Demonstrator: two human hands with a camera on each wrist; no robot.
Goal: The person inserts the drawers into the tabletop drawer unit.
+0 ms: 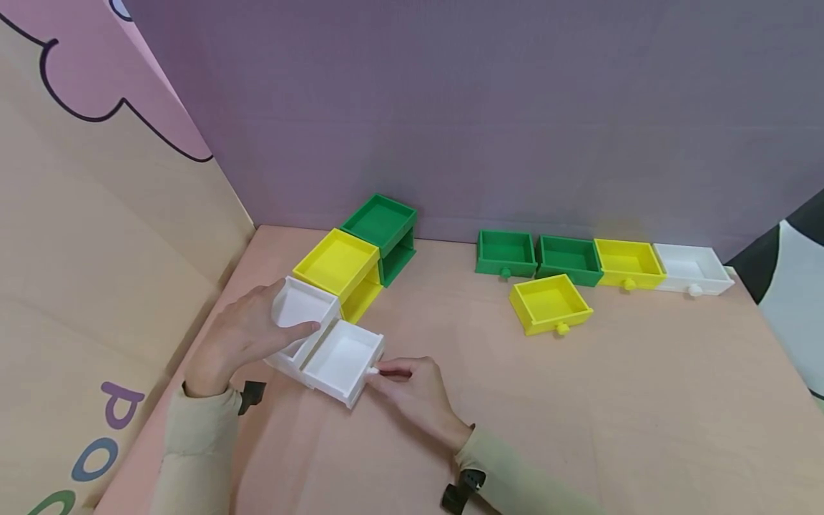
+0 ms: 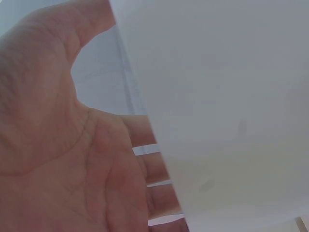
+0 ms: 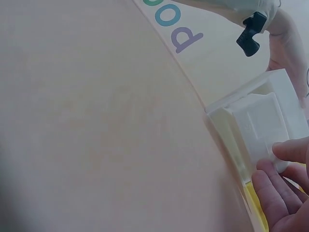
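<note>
At the near end of a row of small cases, a white drawer case (image 1: 302,307) stands with its front facing right. My left hand (image 1: 241,332) grips it, thumb across the top and fingers behind its left side; the left wrist view shows the palm beside the white wall. A white drawer (image 1: 341,357) sticks most of the way out of the case's front. Thumb and fingers of my right hand (image 1: 418,393) pinch its small round knob (image 1: 372,372). In the right wrist view the drawer (image 3: 260,125) sits tilted within the case opening.
Behind the white case stand a yellow case (image 1: 337,261) and a green case (image 1: 381,222), both without drawers. Along the back right lie two green drawers (image 1: 505,268), a yellow drawer (image 1: 631,276) and a white drawer (image 1: 695,286). Another yellow drawer (image 1: 543,325) sits in front of them.
</note>
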